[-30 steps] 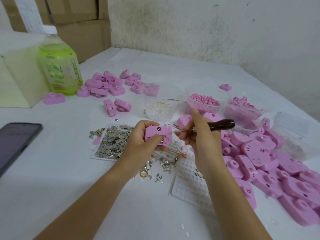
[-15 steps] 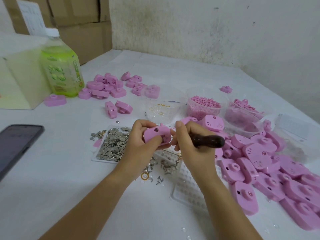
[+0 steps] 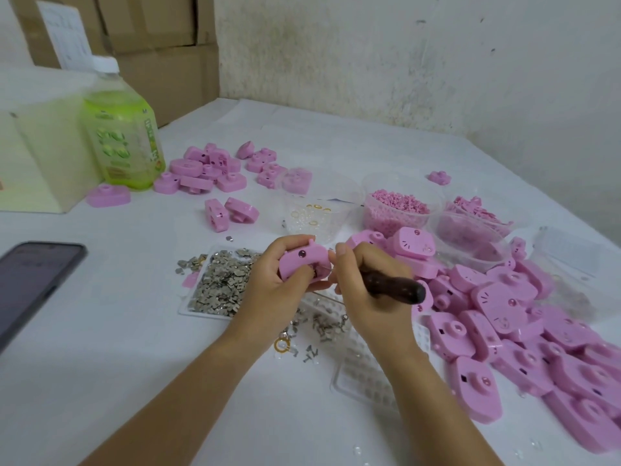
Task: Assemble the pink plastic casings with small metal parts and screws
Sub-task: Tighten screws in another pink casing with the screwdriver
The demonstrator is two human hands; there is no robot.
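Pink casing [image 3: 300, 260]: sitting at frame centre, the left hand [image 3: 268, 284] curling its fingers round it. Right hand [image 3: 366, 287]: touching the casing, gripping a dark-handled tool [image 3: 393, 287]. Metal parts [image 3: 218, 284]: lying left of centre. Casing pile [image 3: 504, 314]: lying at right.

Your side of the metal-parts tray [image 3: 188, 309] gives you open table [image 3: 134, 381]. Right of it pink casings [image 3: 504, 307] crowd; left, a phone [image 3: 33, 280].
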